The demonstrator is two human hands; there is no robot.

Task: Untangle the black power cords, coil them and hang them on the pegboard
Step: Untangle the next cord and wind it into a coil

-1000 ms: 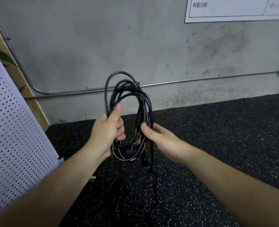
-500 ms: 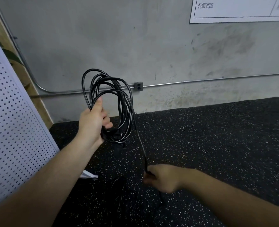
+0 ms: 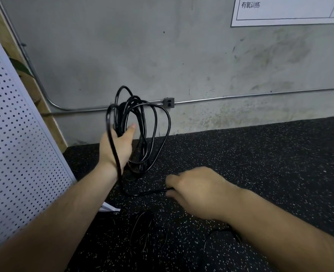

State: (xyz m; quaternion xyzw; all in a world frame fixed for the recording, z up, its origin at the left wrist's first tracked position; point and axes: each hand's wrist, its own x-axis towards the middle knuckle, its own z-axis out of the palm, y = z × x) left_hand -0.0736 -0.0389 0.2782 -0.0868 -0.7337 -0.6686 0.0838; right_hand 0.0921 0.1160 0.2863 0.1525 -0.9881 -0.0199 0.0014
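A black power cord (image 3: 156,122) hangs in several loose loops from my left hand (image 3: 117,146), which grips the coil at its left side, raised in front of the grey wall. One strand runs down over the back of that wrist and across to my right hand (image 3: 198,190), which pinches the free length low over the floor. A second black cord (image 3: 142,230) lies on the dark floor below my hands, hard to make out. The white pegboard (image 3: 15,154) leans at the left edge.
Black speckled rubber flooring (image 3: 260,163) fills the lower half. A metal conduit with a small outlet box (image 3: 169,102) runs along the grey wall. A white poster (image 3: 289,10) hangs top right. A wooden board (image 3: 44,107) stands behind the pegboard.
My right hand left the coil, dropped toward the floor drawing out a strand, then brought it left across my left wrist. My left hand stays raised with the coil.
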